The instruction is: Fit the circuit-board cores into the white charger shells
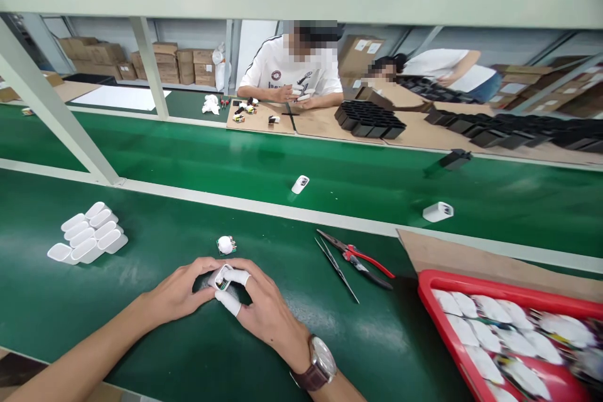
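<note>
My left hand (191,289) is closed around the side of a white plastic housing (219,281), held just above the green bench. Inside its open end a bit of green circuit board shows. My right hand (257,301), with white finger cots on thumb and forefinger and a watch at the wrist, pinches at the rim of the same housing. Just beyond my hands lies a small circuit board with a white round top (226,245). To the right rest tweezers (338,267) and red-and-black long-nose pliers (353,254).
Several white housings (87,235) stand grouped at left. A red tray (426,282) with white-covered circuit boards is at right. On the green conveyor (226,157) lie two white housings (438,211) and a black one (455,159). Two people work beyond it, near black housings (370,119).
</note>
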The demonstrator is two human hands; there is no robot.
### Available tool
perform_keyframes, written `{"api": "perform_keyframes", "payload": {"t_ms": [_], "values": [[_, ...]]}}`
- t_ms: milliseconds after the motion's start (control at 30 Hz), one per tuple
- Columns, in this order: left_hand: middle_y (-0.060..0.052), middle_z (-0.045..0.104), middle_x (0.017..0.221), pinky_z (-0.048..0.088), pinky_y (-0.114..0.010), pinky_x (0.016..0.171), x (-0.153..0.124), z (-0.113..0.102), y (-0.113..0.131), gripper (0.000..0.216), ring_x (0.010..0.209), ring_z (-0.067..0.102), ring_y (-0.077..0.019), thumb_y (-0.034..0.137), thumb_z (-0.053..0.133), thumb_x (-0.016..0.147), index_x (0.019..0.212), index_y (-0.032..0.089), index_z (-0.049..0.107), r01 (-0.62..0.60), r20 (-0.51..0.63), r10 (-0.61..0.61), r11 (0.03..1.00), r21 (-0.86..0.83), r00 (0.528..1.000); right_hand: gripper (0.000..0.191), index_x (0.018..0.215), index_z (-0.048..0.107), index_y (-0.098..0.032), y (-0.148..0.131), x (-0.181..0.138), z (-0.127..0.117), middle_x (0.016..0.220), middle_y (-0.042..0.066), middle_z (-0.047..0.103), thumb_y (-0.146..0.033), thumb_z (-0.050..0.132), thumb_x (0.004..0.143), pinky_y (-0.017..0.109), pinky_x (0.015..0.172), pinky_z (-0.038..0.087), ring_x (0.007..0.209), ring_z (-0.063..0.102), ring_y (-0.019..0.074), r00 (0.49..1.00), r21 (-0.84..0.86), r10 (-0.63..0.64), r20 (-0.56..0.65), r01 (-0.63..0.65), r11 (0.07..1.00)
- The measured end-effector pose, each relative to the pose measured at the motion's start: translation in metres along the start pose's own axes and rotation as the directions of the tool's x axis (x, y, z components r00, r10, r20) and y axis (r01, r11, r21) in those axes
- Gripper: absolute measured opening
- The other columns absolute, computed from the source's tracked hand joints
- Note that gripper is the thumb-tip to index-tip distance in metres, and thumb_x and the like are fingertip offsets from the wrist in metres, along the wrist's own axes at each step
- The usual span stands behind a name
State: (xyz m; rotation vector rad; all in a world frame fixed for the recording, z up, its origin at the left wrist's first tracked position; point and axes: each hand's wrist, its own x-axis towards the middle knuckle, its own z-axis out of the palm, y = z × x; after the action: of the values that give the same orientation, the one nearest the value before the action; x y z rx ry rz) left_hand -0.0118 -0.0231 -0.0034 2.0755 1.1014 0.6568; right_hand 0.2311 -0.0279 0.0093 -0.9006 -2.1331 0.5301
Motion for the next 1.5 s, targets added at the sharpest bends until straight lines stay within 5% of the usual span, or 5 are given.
{"api": "perform_keyframes", "payload": {"t_ms": [133, 433, 1133, 1367, 1500], "values": [[-0.008, 0.07, 0.139, 0.061, -0.04, 0.104, -0.001, -0.002, 0.0, 0.049, 0.125, 0.072, -0.0246, 0.029, 0.071, 0.096, 0.141, 0.028, 0.05, 0.0, -0.012, 0.0, 1.0, -0.022, 1.0, 0.043, 0.141, 0.054, -0.024, -0.002, 0.001, 0.003, 0.123, 0.013, 0.064, -0.024, 0.066, 0.1, 0.041, 0.09, 0.065, 0.109, 0.07, 0.0253, 1.0, -0.08, -0.012, 0.02, 0.013, 0.997], [-0.007, 0.069, 0.139, 0.061, -0.038, 0.101, -0.001, -0.003, -0.001, 0.052, 0.123, 0.072, -0.0244, 0.018, 0.067, 0.092, 0.14, 0.029, 0.049, -0.012, -0.008, 0.012, 1.0, 0.023, 1.0, 0.015, 0.107, 0.065, -0.019, 0.0, -0.001, 0.002, 0.136, 0.016, 0.062, -0.009, 0.058, 0.098, 0.049, 0.091, 0.06, 0.117, 0.061, 0.0315, 0.962, -0.306, -0.242, 0.124, 0.27, 0.913], [-0.003, 0.072, 0.126, 0.058, -0.035, 0.093, 0.005, -0.008, 0.012, 0.037, 0.109, 0.074, -0.0218, 0.022, 0.061, 0.096, 0.131, 0.027, 0.049, 0.135, 0.074, -0.133, 0.99, -0.029, 0.988, 0.038, 0.14, 0.053, -0.025, 0.004, 0.006, 0.004, 0.121, 0.01, 0.066, -0.018, 0.06, 0.104, 0.04, 0.088, 0.06, 0.105, 0.067, 0.0239, 0.999, -0.06, -0.047, 0.02, 0.048, 0.997], [-0.005, 0.072, 0.129, 0.061, -0.035, 0.093, 0.002, -0.004, 0.005, 0.039, 0.112, 0.074, -0.0217, 0.021, 0.063, 0.098, 0.134, 0.027, 0.048, 0.029, 0.01, -0.029, 1.0, 0.003, 1.0, 0.042, 0.144, 0.053, -0.025, 0.008, 0.0, 0.009, 0.124, 0.013, 0.063, -0.015, 0.053, 0.103, 0.045, 0.089, 0.061, 0.106, 0.066, 0.0266, 0.989, -0.145, -0.054, 0.138, 0.074, 0.987], [-0.009, 0.066, 0.139, 0.059, -0.037, 0.104, 0.003, -0.006, 0.002, 0.034, 0.123, 0.069, -0.0234, 0.019, 0.061, 0.102, 0.135, 0.027, 0.054, -0.181, -0.026, 0.185, 0.977, 0.112, 0.982, 0.046, 0.147, 0.046, -0.023, 0.013, -0.004, 0.008, 0.125, 0.012, 0.066, -0.024, 0.06, 0.104, 0.045, 0.092, 0.062, 0.106, 0.068, 0.0259, 0.997, -0.084, 0.003, 0.073, 0.003, 0.996]]}}
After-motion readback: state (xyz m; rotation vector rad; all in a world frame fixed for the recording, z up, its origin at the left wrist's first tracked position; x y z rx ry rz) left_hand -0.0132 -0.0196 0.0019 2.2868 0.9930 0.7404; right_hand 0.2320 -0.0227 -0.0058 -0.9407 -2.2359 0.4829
